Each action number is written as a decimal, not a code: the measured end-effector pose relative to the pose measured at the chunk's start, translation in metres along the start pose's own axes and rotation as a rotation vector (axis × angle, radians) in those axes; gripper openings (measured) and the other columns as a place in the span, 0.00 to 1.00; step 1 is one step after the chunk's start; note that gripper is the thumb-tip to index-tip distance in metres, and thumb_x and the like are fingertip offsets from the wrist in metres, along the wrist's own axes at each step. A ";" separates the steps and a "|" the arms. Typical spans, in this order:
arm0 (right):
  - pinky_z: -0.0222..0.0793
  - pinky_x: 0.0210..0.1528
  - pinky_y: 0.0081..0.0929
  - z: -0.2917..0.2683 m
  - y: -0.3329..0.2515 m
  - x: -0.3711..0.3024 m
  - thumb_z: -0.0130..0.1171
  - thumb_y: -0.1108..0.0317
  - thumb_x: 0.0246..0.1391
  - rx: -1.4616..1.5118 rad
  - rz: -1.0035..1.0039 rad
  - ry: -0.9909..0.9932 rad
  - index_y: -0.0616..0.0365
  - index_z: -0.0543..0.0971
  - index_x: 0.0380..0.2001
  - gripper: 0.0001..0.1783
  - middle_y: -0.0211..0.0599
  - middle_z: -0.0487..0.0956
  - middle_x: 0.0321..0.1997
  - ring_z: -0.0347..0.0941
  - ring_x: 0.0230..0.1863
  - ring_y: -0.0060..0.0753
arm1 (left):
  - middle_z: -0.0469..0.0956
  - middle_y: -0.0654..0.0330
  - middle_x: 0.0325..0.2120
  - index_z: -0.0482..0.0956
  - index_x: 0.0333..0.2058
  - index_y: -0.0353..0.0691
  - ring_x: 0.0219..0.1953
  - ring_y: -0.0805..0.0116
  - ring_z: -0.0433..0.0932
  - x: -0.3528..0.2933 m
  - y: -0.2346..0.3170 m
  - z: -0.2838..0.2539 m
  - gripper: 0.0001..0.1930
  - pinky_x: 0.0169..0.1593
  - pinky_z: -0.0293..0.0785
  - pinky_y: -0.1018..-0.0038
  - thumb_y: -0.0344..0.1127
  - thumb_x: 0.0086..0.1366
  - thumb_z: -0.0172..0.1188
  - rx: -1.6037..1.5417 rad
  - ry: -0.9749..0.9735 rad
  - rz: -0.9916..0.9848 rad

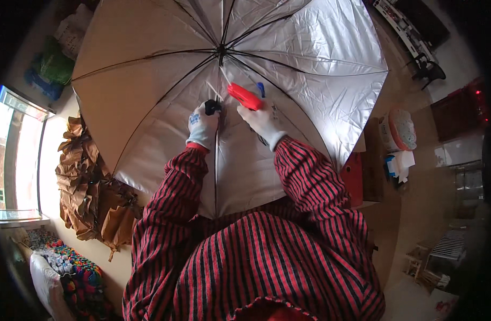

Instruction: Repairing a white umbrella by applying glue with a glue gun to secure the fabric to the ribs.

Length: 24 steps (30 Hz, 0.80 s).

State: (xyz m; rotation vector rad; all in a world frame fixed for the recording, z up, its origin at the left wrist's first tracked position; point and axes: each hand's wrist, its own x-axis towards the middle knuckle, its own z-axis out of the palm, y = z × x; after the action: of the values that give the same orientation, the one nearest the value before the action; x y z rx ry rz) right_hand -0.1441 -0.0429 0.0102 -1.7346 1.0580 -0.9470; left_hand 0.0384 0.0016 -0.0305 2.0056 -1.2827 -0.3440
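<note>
An opened umbrella [149, 112] with a silvery lining and dark ribs spreads in front of me, its underside facing up. My left hand [201, 124], in a white glove with blue print, is closed around a small black piece [212, 107] near the umbrella's near middle rib. A thin pale stick [214, 90] rises just beyond that piece. My right hand [260, 119], also gloved, grips a red tool [244, 97]. From the tool's far end a slim pale rod [225, 75] points toward the rib hub [221, 51]. A blue part [261, 89] shows beside the tool; whether it belongs to it I cannot tell.
Brown crumpled paper-like pieces [79, 182] hang or lie at the left, near a bright window [21, 155]. Colourful bundled material [77, 273] is at the lower left. On the right are a tub with a red rim [400, 129], a red box [352, 179] and a slatted rack [447, 245].
</note>
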 end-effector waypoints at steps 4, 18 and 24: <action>0.64 0.24 0.25 0.023 0.019 0.020 0.60 0.63 0.47 0.112 -0.048 0.099 0.59 0.75 0.26 0.10 0.22 0.70 0.18 0.65 0.20 0.17 | 0.79 0.51 0.36 0.79 0.42 0.47 0.40 0.50 0.77 -0.013 -0.008 0.006 0.17 0.43 0.73 0.62 0.41 0.51 0.60 -0.058 -0.011 0.031; 0.69 0.31 0.30 0.060 0.001 0.053 0.61 0.65 0.39 0.354 0.018 0.229 0.58 0.76 0.27 0.11 0.30 0.76 0.24 0.73 0.28 0.25 | 0.78 0.53 0.38 0.78 0.44 0.48 0.41 0.54 0.77 -0.012 -0.012 0.016 0.19 0.45 0.72 0.64 0.39 0.51 0.61 -0.048 -0.013 0.065; 0.70 0.32 0.30 0.060 0.004 0.051 0.61 0.64 0.41 0.336 0.025 0.222 0.59 0.78 0.29 0.12 0.29 0.75 0.22 0.73 0.26 0.25 | 0.78 0.53 0.38 0.78 0.44 0.47 0.41 0.53 0.77 -0.012 -0.005 0.019 0.19 0.45 0.72 0.63 0.39 0.51 0.61 -0.032 -0.014 0.045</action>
State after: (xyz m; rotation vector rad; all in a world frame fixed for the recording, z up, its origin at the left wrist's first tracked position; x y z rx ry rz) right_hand -0.0732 -0.0739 -0.0056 -1.3612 0.9908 -1.2453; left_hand 0.0256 0.0046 -0.0495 1.9478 -1.3212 -0.3555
